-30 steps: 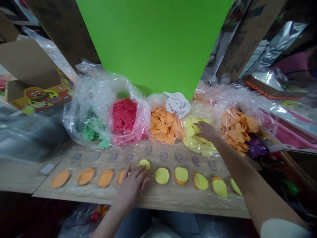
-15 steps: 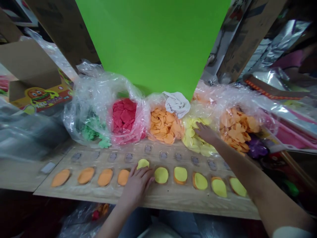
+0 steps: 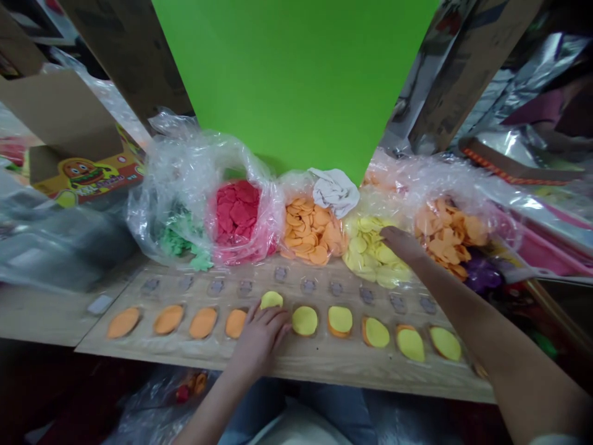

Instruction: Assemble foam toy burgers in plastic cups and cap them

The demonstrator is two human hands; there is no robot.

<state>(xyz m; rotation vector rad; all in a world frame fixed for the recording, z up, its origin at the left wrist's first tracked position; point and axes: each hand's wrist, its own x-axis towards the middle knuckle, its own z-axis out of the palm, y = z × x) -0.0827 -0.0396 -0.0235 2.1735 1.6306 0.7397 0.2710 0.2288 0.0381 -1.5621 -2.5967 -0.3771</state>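
Note:
My left hand lies palm down on the board, its fingers stretched out against the lower edge of a yellow foam piece. At the clear bag of yellow pieces, my right hand reaches in from the right; its fingertips are hidden, so what they hold does not show. Right of my left hand, yellow pieces lie in a row, several with orange edges showing beneath. To its left the row shows plain orange pieces.
Behind the row stand bags of green pieces, red pieces and orange pieces, with a crumpled white piece on top. Another orange heap is at right. A green panel rises behind; an open carton stands left.
My right hand has shifted slightly right within the yellow bag, and its fingers, spread before, now dip out of sight. My left hand stays at the same piece. The view has shifted slightly.

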